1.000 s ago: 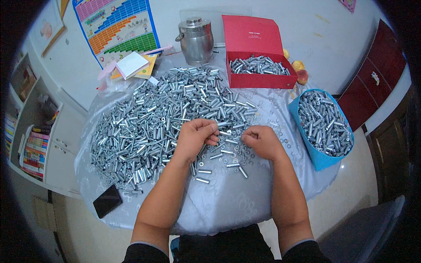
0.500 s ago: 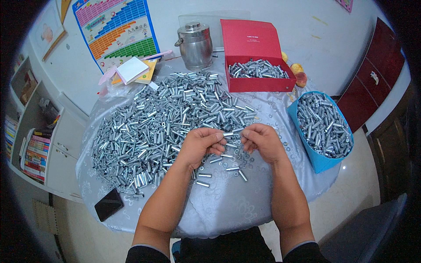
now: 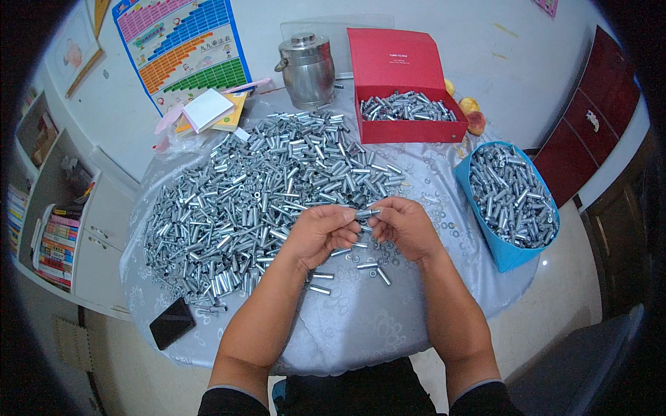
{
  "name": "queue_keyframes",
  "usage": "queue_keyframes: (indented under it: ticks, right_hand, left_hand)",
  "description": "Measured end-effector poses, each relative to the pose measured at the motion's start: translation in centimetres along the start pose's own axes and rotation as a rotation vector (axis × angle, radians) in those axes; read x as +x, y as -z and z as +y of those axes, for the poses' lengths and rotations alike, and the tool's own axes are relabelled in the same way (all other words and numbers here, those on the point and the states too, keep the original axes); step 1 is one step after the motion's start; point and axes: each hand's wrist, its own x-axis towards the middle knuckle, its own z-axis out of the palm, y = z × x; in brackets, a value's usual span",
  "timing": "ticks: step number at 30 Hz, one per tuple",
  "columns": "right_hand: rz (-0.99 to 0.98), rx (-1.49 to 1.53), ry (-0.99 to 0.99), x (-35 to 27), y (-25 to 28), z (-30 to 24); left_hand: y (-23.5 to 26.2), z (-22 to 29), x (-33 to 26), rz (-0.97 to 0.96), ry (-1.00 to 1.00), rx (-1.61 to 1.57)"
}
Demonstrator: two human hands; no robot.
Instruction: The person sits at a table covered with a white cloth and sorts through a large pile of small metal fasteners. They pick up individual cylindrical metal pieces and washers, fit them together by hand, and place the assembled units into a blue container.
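Note:
Above the near edge of a big heap of silvery metal sleeves (image 3: pixel 236 201), my two hands meet. My left hand (image 3: pixel 322 232) pinches one end of a short shiny metal sleeve (image 3: pixel 363 215) between thumb and forefinger, its other fingers curled. At the sleeve's other end, my right hand (image 3: pixel 404 227) closes thumb and fingertips on a small metal piece. Fingertips mostly hide that piece, and I cannot tell whether it sits inside the sleeve or just against it. Several loose sleeves (image 3: pixel 383 276) and small rings lie on the cloth below the hands.
A red box (image 3: pixel 416 132) holding metal parts stands at the back, with a steel pot (image 3: pixel 307 73) to its left. To the right is a blue bin (image 3: pixel 510 256) full of assembled-looking parts. A black phone (image 3: pixel 172 324) lies at the table's front left.
My right hand has moved left, bringing its small metal piece up against the sleeve's end. My left hand stays almost in place, still pinching the sleeve.

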Motion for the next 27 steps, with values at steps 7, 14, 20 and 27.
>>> queue_keyframes:
  ticks: [7,14,20,27]
  right_hand:
    - [0.065,-0.507,0.178,0.2,0.4,0.5]
    - [-0.131,-1.197,0.587,0.1,-0.1,1.2]
    - [-0.084,-1.341,0.544,0.1,-0.6,1.7]
    - [-0.064,-1.442,0.567,0.1,-1.0,2.0]
  left_hand:
    - [0.9,0.2,0.4,-0.036,-0.025,-0.148]
    - [0.8,0.3,0.3,0.056,-0.078,-0.134]
    - [0.7,0.4,0.4,0.081,-0.085,-0.116]
    - [0.5,0.4,0.2,0.101,-0.104,-0.112]
